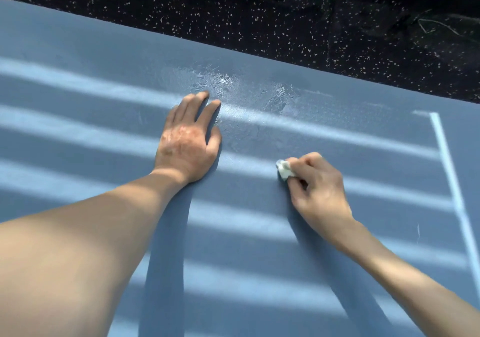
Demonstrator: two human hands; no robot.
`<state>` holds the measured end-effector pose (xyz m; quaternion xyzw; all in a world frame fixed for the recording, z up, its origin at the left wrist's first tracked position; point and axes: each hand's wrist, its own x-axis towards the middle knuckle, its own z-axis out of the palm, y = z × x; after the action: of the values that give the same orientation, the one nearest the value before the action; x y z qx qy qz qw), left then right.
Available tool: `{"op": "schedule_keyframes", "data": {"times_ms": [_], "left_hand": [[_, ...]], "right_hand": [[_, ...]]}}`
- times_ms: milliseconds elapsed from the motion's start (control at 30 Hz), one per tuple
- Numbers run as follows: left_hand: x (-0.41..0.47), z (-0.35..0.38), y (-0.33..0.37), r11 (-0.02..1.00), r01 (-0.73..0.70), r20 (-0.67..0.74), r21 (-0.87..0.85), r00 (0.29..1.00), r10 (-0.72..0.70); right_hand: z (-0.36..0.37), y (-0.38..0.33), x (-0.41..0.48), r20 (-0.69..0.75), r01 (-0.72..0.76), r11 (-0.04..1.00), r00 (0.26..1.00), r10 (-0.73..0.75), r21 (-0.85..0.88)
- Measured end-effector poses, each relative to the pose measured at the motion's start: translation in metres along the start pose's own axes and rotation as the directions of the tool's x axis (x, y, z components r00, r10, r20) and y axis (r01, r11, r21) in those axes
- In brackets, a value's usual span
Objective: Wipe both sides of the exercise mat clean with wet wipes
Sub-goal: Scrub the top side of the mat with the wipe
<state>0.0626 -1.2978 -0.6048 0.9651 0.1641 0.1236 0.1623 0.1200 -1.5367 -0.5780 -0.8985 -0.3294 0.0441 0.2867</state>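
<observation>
We read the exercise mat point(78, 51) as matt blue, smooth, foam- or rubber-like, can't tell which. Toward 12 o'clock the wet patch point(223, 82) on it goes glossy: streaky film, bright glints, with a smaller sheen at its 3 o'clock. At 4 o'clock from centre, the wet wipe point(284, 169) is white, soft, crumpled and matt, with a cloth-like look. The pale line point(446, 165) at 3 o'clock is flat and matt. The floor point(233, 12) at 12 o'clock is black, pale-speckled and rubbery-looking.

both hands point(188, 139) point(315, 183) on mat point(78, 118), wipe point(284, 169) rightward
</observation>
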Motion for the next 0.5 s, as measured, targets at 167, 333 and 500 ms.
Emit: {"op": "schedule_keyframes", "data": {"times_ms": [167, 333, 500], "left_hand": [[0.0, 0.0, 0.0, 1.0, -0.001, 0.004, 0.001, 1.0, 0.001], [0.0, -0.001, 0.001, 1.0, -0.002, 0.002, -0.005, 1.0, 0.002], [-0.001, -0.004, 0.003, 1.0, 0.003, 0.008, 0.001, 1.0, -0.003]], "right_hand": [[0.008, -0.037, -0.057, 0.257, 0.118, 0.991, 0.958, -0.129, 0.056], [-0.001, -0.005, -0.022, -0.027, -0.006, 0.999, 1.0, 0.005, -0.042], [0.01, -0.042, -0.075, 0.259, 0.186, 0.982, 0.948, -0.184, 0.016]]}}
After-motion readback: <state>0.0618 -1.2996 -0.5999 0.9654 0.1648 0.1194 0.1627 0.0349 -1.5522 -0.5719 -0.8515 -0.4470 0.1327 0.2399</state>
